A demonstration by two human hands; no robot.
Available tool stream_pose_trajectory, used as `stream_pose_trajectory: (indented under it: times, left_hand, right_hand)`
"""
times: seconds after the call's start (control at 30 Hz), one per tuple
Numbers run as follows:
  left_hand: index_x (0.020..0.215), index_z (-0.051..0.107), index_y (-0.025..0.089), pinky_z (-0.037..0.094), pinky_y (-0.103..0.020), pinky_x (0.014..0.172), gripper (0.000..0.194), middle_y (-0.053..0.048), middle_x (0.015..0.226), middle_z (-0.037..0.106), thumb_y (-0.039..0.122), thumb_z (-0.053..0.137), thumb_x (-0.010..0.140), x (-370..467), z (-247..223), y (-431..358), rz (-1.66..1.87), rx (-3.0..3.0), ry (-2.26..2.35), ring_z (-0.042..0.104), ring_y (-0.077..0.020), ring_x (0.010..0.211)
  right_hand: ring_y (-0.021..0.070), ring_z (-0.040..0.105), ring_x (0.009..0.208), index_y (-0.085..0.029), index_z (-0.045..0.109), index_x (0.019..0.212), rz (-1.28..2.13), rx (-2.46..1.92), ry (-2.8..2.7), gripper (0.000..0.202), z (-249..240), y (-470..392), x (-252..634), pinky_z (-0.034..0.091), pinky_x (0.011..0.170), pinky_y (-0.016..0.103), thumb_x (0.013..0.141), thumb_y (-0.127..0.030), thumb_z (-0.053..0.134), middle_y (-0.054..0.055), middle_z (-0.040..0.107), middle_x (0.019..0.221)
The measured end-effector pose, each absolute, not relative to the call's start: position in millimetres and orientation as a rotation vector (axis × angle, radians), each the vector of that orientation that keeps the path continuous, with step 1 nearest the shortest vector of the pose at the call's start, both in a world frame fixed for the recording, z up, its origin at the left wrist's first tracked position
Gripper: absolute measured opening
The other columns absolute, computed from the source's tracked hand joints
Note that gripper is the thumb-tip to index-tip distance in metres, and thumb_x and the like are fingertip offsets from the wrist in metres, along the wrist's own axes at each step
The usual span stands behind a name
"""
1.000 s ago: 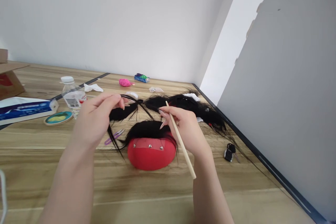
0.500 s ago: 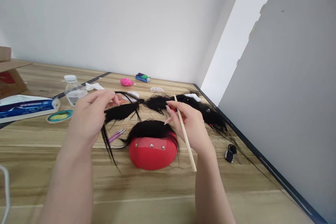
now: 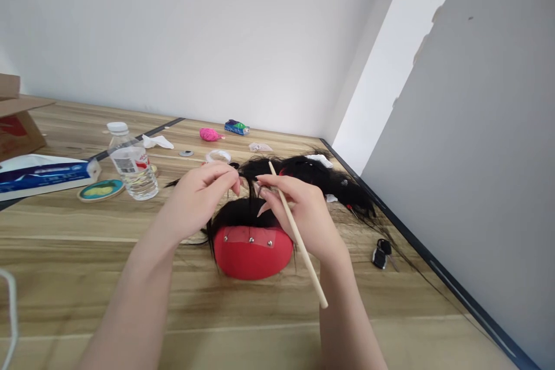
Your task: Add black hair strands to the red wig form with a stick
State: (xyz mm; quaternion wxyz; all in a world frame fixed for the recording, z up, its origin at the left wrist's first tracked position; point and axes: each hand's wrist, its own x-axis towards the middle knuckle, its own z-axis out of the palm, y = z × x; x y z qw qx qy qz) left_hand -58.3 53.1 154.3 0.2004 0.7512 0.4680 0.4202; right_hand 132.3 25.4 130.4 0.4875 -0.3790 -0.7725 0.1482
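Note:
A red rounded form [image 3: 254,257] sits on the wooden table, with black hair [image 3: 245,212] across its top and several pins along a clear strip. Above its left side, my left hand [image 3: 202,199] is closed on a thin strand of black hair that hangs down. My right hand [image 3: 299,211] is close beside it, holding a pale wooden stick [image 3: 301,243] that slants down to the right; its thumb and index finger are at the strand. Whether those fingertips grip the hair is unclear. Behind my hands lies a dark pile of hair [image 3: 312,172].
On the left are a water bottle [image 3: 134,167], an oval teal dish [image 3: 100,190], a blue-and-white package [image 3: 47,176] and a cardboard box [image 3: 21,133]. Pink yarn [image 3: 210,134] and a small blue packet [image 3: 236,127] lie at the back. Keys [image 3: 380,253] rest at the right.
My left hand has moved right with its strand, uncovering the bottle. My right hand has shifted slightly left, and the two hands are now close together above the red form.

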Motion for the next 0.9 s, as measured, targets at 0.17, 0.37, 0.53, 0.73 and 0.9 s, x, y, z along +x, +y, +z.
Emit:
stream_pose_trajectory:
  times: [0.17, 0.37, 0.53, 0.73, 0.9]
  left_hand:
    - [0.06, 0.055, 0.022, 0.042, -0.027, 0.073, 0.03, 0.001, 0.074, 0.063, 0.038, 0.043, 0.083, -54.9, 153.8, 51.5, 1.148, 2.131, 1.27, 0.058, -0.019, 0.08]
    - [0.062, 0.057, 0.022, 0.043, -0.027, 0.072, 0.031, 0.001, 0.075, 0.065, 0.039, 0.043, 0.084, -54.1, 151.5, 53.7, 1.133, 2.156, 1.267, 0.059, -0.0193, 0.081]
    - [0.064, 0.06, 0.021, 0.042, -0.028, 0.076, 0.032, 0.001, 0.077, 0.065, 0.04, 0.043, 0.085, -51.7, 150.7, 54.5, 1.099, 2.158, 1.251, 0.059, -0.0183, 0.081]
    - [0.066, 0.06, 0.021, 0.042, -0.027, 0.077, 0.033, 0.0, 0.079, 0.065, 0.041, 0.042, 0.086, -49.6, 150.4, 53.0, 1.065, 2.177, 1.238, 0.058, -0.0182, 0.082]
    - [0.067, 0.059, 0.021, 0.042, -0.028, 0.076, 0.034, -0.001, 0.079, 0.064, 0.041, 0.041, 0.087, -47.4, 149.5, 53.2, 1.03, 2.203, 1.227, 0.057, -0.0186, 0.081]
  right_hand:
    - [0.018, 0.069, 0.083, -0.019, 0.067, 0.109, 0.345, -0.957, -1.905, 0.023, 131.7, 25.2, 131.9, 0.056, 0.081, 0.033, 0.094, -0.02, 0.05, 0.005, 0.071, 0.094]
    - [0.0178, 0.068, 0.086, -0.019, 0.064, 0.115, 0.29, -0.951, -1.915, 0.027, 133.7, 22.8, 131.0, 0.057, 0.081, 0.033, 0.091, -0.019, 0.053, 0.007, 0.07, 0.106]
    - [0.0202, 0.066, 0.101, -0.018, 0.062, 0.119, 0.301, -0.923, -1.957, 0.031, 136.0, 21.4, 129.0, 0.055, 0.087, 0.034, 0.089, -0.017, 0.054, 0.008, 0.069, 0.113]
    - [0.0204, 0.065, 0.102, -0.019, 0.061, 0.12, 0.262, -0.94, -1.942, 0.031, 134.7, 22.8, 129.2, 0.054, 0.088, 0.036, 0.089, -0.016, 0.054, 0.007, 0.068, 0.113]
    - [0.0211, 0.065, 0.103, -0.02, 0.06, 0.121, 0.278, -0.949, -1.945, 0.032, 133.2, 24.3, 129.0, 0.054, 0.088, 0.036, 0.09, -0.015, 0.052, 0.008, 0.068, 0.115]
